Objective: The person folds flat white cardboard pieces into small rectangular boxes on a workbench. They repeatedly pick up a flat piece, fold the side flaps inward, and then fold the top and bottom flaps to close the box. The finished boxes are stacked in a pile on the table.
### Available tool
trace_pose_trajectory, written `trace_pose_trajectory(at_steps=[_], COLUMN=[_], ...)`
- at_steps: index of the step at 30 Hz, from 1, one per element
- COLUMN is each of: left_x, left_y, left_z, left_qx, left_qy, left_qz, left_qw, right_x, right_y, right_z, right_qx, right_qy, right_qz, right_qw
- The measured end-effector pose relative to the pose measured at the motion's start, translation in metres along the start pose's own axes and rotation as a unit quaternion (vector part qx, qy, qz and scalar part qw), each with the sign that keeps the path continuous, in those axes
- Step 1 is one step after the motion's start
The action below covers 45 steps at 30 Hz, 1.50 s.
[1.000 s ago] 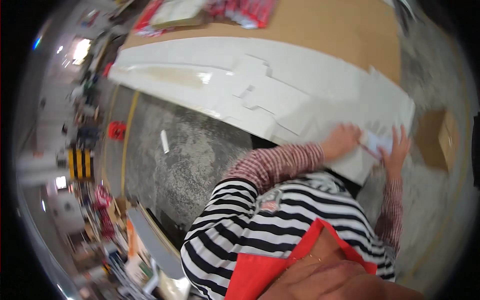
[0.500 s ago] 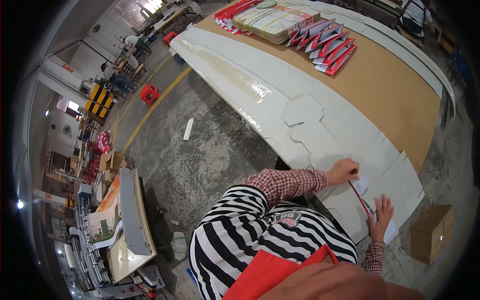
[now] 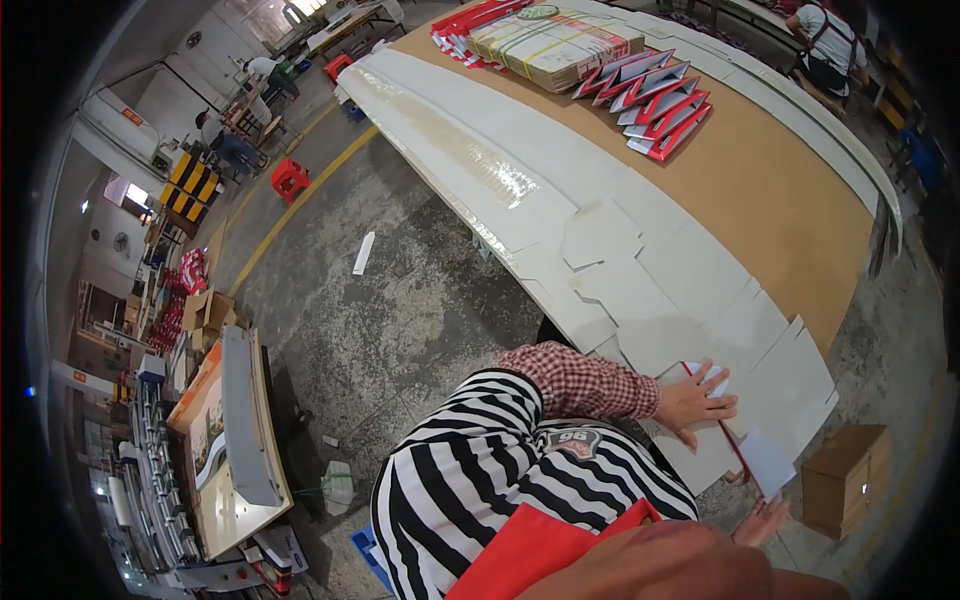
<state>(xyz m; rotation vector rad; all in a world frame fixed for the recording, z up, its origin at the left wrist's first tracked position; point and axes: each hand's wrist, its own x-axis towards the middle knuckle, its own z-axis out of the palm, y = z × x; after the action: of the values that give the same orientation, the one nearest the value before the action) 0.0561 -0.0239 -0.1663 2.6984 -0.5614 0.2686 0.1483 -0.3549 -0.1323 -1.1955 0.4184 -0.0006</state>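
A folded white paper piece with a red edge [image 3: 766, 464] lies on the white card sheets [image 3: 640, 290] that cover the near part of the table. My left hand [image 3: 697, 403] presses flat on its upper part, fingers spread, and hides some of it. At the lower corner of the paper, just past the table's near edge, is my right hand [image 3: 762, 522]. Its fingers are stretched out near that corner, and whether they touch the paper is hard to tell.
Red and white folded paper bags [image 3: 655, 105] stand in a row beside a strapped bundle of flat cardboard [image 3: 550, 48] on brown board [image 3: 790, 235]. An open cardboard box [image 3: 845, 482] is on the floor at right. A machine [image 3: 235, 440] stands left; people work farther off.
My left hand has gone from closed fingers at the paper's upper end to a flat, spread palm on it. My right hand has slid toward me, down to the paper's lower corner.
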Motion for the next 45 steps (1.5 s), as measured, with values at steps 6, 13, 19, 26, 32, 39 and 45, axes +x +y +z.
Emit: trace_pose_trajectory(at_steps=[6, 13, 19, 26, 32, 39, 45], left_x=[0.029, -0.075, -0.085, -0.011, 0.018, -0.09, -0.109], left_y=[0.005, -0.065, -0.091, -0.127, -0.18, -0.193, -0.107], left_z=[0.011, -0.064, -0.105, -0.128, -0.134, -0.134, -0.113], left_qx=[-0.171, 0.065, 0.19, 0.02, -0.158, -0.242, 0.221], left_qy=[0.009, -0.043, -0.089, -0.244, -0.284, -0.115, -0.006], left_qz=[0.096, -0.093, -0.042, -0.064, -0.223, -0.38, -0.154], left_qw=[0.98, 0.993, 0.977, 0.967, 0.919, 0.885, 0.963], right_x=[0.022, -0.015, -0.009, 0.009, -0.011, -0.006, -0.047], right_y=[0.05, 0.078, 0.061, 0.063, 0.071, 0.082, 0.113], right_z=[0.075, 0.199, 0.21, 0.189, 0.191, 0.186, 0.282], right_qx=[-0.212, -0.588, -0.48, -0.277, -0.616, -0.559, -0.416], right_qy=[-0.184, -0.454, -0.487, -0.385, -0.411, -0.461, -0.582], right_qz=[-0.123, -0.427, -0.415, -0.401, -0.488, -0.428, -0.453], right_qw=[0.952, 0.515, 0.6, 0.784, 0.462, 0.54, 0.533])
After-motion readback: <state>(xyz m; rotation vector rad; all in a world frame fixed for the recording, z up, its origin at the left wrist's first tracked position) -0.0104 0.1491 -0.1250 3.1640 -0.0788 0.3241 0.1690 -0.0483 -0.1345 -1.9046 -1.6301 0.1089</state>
